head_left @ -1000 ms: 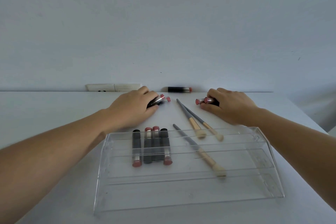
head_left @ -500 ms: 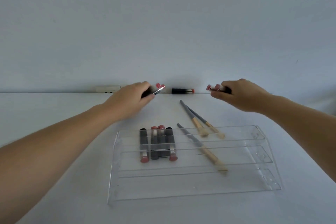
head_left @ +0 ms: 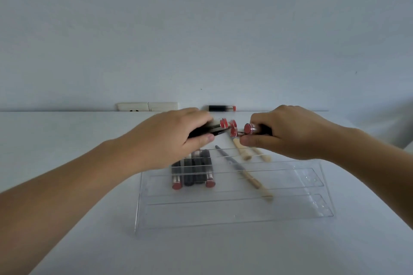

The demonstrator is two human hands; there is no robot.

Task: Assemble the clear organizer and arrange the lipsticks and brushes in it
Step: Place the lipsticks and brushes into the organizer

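Note:
A clear stepped organizer point(head_left: 234, 212) lies flat on the white table. Several dark lipsticks point(head_left: 193, 174) with red ends show through its left part, and three grey-and-cream brushes point(head_left: 245, 174) lie under or behind its middle. My left hand point(head_left: 169, 138) grips a bundle of black lipsticks point(head_left: 220, 128), red caps pointing right. My right hand point(head_left: 288, 131) holds another lipstick point(head_left: 249, 129), its red cap facing left. The two hands meet just above the organizer's far edge, caps almost touching.
One more black lipstick point(head_left: 221, 108) lies at the table's far edge against the wall. A white wall socket plate point(head_left: 147, 106) sits left of it. The table's right edge point(head_left: 380, 163) slants down on the right.
Both hands lifted their lipsticks off the table, then came toward each other and toward me, so that the red caps now meet above the organizer's far edge.

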